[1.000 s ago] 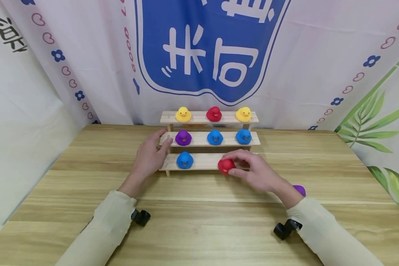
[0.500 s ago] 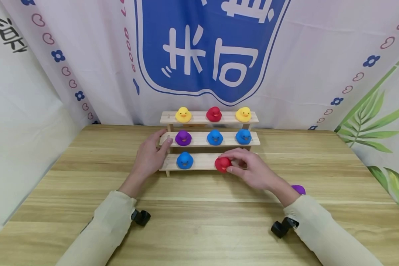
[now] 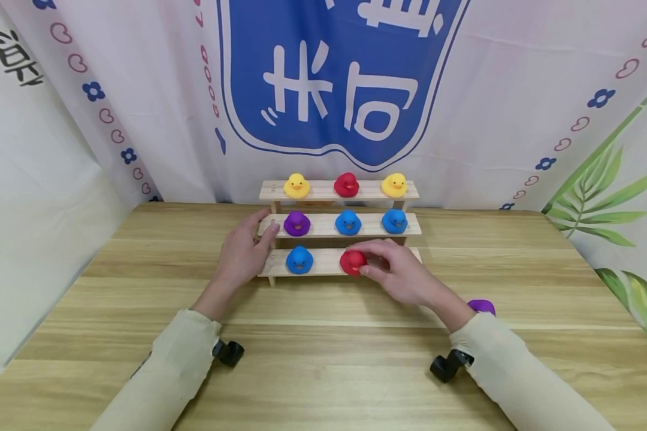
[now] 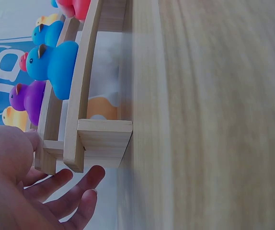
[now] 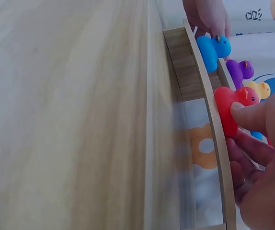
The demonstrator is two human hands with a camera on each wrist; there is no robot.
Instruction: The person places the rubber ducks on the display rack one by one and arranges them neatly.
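On the bottom step of a three-step wooden rack, my right hand pinches a red rubber duck between thumb and fingers. The right wrist view shows this duck's base against the step. My left hand holds the rack's left end, its thumb over the middle step. A blue duck sits at the bottom step's left. The middle step bears a purple duck and two blue ducks. Above them are a yellow duck, a red duck and another yellow one.
Another purple duck lies on the wood-grain table, partly hidden by the right forearm. A printed white curtain hangs close behind the rack. Small black cameras are worn on both wrists.
My right hand has moved left along the bottom step with the red duck, toward its middle. The left hand has kept its place on the rack's end.
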